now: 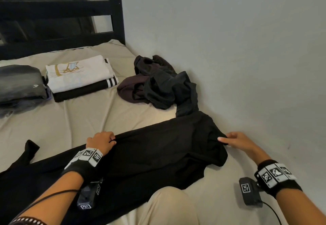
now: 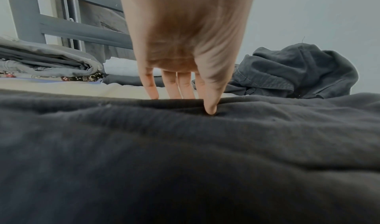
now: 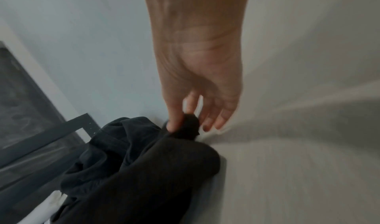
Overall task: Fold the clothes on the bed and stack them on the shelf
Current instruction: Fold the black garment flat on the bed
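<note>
- Head view: black garment (image 1: 158, 154) lies on the bed (image 1: 88, 118) between both hands. Left hand (image 1: 101, 142) grips its far edge and right hand (image 1: 237, 141) pinches a bunched corner. Uneven pulling could give a crooked fold.
- Left wrist: fingers (image 2: 209, 107) dig into the edge, which might slip.
- Right wrist: blurry, small pinch on the cloth, could pop loose. The unfolded pile (image 3: 115, 139) just beyond might snag.

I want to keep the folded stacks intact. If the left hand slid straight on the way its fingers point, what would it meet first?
Bare bed sheet first, past the black garment's edge that the left hand grips. Beyond lies the unfolded pile, probably, rather than the stacks; depth is unclear.
</note>
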Demonstrator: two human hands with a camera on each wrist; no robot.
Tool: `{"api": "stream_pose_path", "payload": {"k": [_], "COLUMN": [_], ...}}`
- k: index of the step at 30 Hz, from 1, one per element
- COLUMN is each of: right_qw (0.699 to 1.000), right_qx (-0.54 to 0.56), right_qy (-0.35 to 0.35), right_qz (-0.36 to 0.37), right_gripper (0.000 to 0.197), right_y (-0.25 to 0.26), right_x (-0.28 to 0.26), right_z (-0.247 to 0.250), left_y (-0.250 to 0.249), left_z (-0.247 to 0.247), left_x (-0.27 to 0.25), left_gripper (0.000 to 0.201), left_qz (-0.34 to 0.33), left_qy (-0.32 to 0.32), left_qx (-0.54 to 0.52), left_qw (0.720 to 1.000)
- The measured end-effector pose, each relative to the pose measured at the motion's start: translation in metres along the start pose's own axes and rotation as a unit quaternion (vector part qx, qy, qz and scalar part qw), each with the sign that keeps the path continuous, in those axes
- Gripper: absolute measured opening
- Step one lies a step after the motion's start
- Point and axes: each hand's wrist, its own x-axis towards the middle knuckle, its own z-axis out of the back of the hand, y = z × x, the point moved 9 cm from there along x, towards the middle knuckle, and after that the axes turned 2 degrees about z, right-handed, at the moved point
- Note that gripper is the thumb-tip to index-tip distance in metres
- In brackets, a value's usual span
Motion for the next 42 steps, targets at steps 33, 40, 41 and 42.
{"api": "stream_pose_path", "payload": {"k": [33, 40, 41, 42], "right_qw": [0.975, 0.975, 0.972, 0.97], "right_qx": [-0.08, -0.113, -0.139, -0.169], "right_qy": [0.048, -0.066, -0.06, -0.046], "right_qz": [0.201, 0.179, 0.177, 0.168], "right_gripper": [0.021, 0.015, 0.016, 0.017], "right_y": [0.069, 0.11, 0.114, 0.116], "right_x": [-0.083, -0.081, -0.077, -0.07], "right_z": [-0.01, 0.049, 0.051, 0.052], "left_y": [-0.049, -0.028, -0.024, -0.02], "left_z": [0.001, 0.0, 0.004, 0.009], "left_x": [-0.059, -0.065, -0.062, -0.058], "left_gripper": [0.007, 0.038, 0.03, 0.022], "left_qz": [-0.17, -0.159, -0.157, -0.151], "left_qy": [0.159, 0.238, 0.213, 0.184], "left_qx": [-0.217, -0.22, -0.216, -0.23], "left_qw": [0.948, 0.933, 0.94, 0.944]}}
